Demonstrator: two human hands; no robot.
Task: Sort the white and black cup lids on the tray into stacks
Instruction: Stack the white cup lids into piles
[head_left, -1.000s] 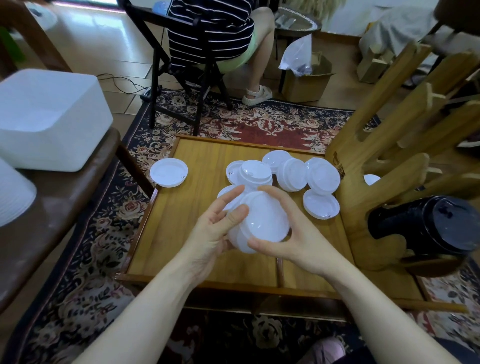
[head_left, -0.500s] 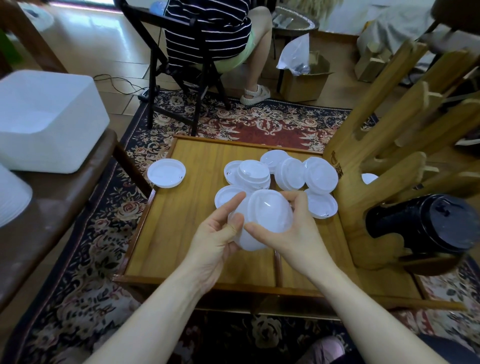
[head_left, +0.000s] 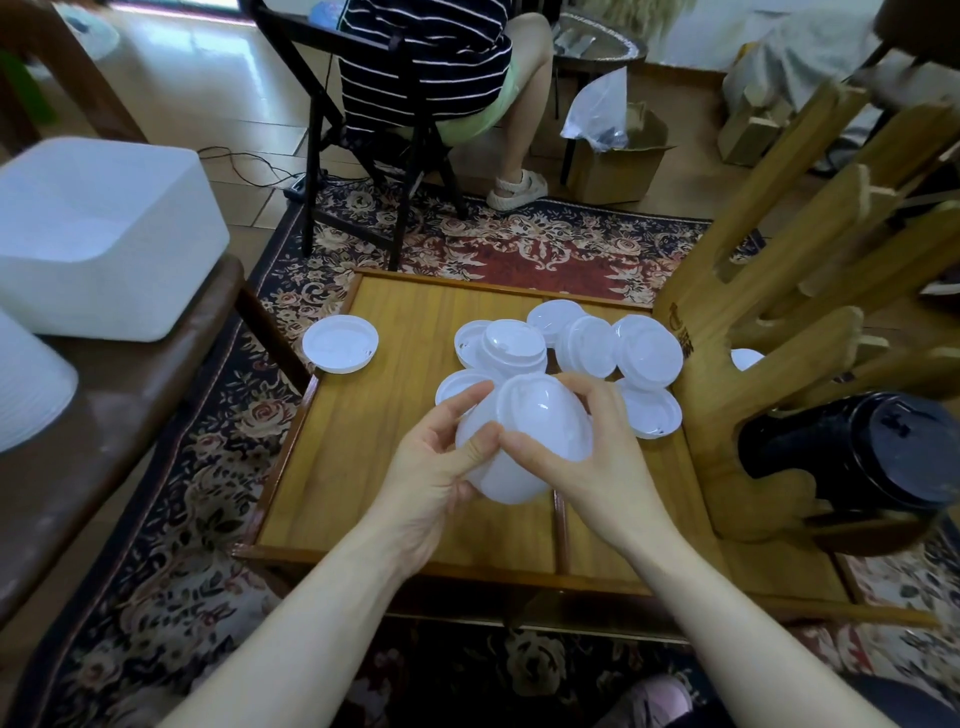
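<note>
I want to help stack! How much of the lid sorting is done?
Done: the black lids look stacked at the right. In hand: the left hand and right hand both hold a stack of white lids. Left: loose white lids on the tray, plus one white lid at its far left edge.

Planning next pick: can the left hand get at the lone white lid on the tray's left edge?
Probably not yet. The path to the lone white lid looks free over bare tray, but the left hand grips the held lid stack together with the right hand.
</note>
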